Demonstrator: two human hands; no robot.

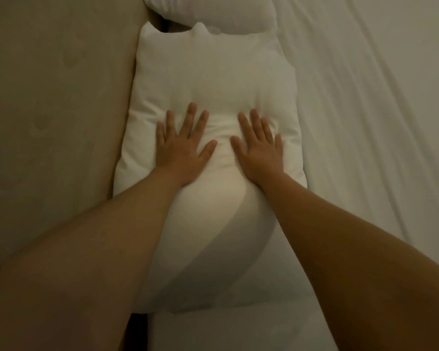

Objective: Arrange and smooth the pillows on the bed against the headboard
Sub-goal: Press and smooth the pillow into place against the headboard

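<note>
Both forearms lead to left hand [181, 148] and right hand [260, 148], fingers [192, 117] splayed flat, denting soft, light pillow [213, 79]; grip corners at 12 o'clock.

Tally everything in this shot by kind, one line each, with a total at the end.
White pillows: 2, the near pillow under both palms and the far pillow beyond it
Hands: 2, the left hand and the right hand, both pressed flat
Beige headboard: 1
White bedsheet: 1
Total: 6
</note>
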